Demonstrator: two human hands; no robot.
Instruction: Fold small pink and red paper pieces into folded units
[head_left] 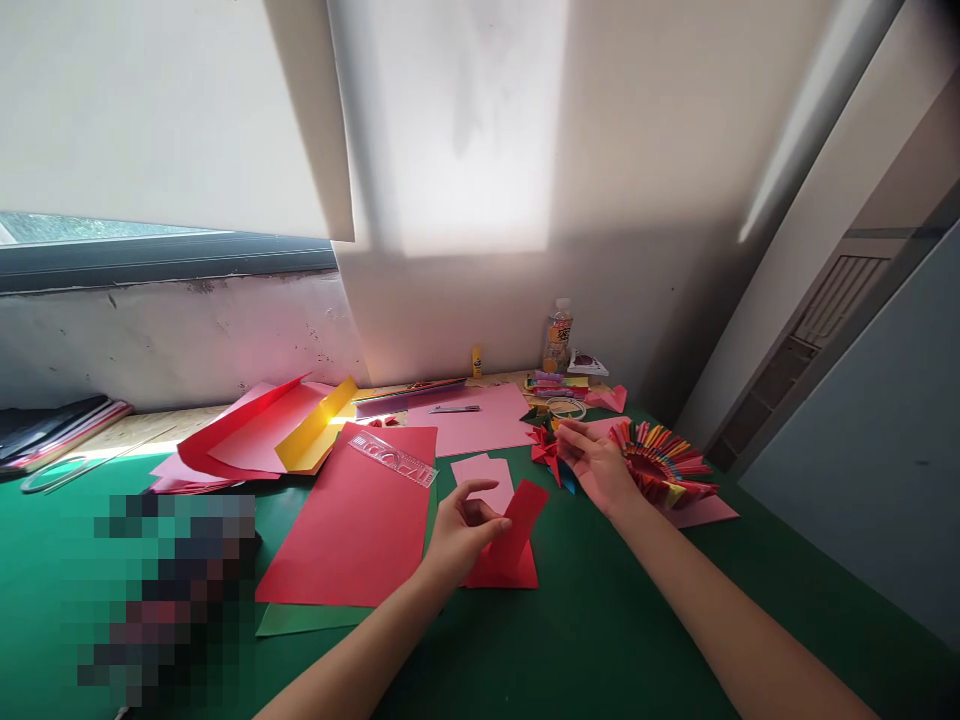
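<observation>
My left hand (459, 530) pinches a folded red paper strip (521, 525), lifting one end off the green table (600, 620). A small pink paper piece (484, 472) lies just beyond it. My right hand (596, 465) reaches further out, its fingers closed on a small folded paper piece (546, 450) of red and dark colours, right beside a ring-shaped multicoloured folded paper model (660, 462).
A large red sheet (352, 525) with a clear ruler (392, 458) lies to the left, over a green sheet (300, 620). Pink, red and yellow sheets (262, 435) pile at the back left. A bottle (557, 338), glue stick (476, 362) and tape roll (566, 407) stand near the wall.
</observation>
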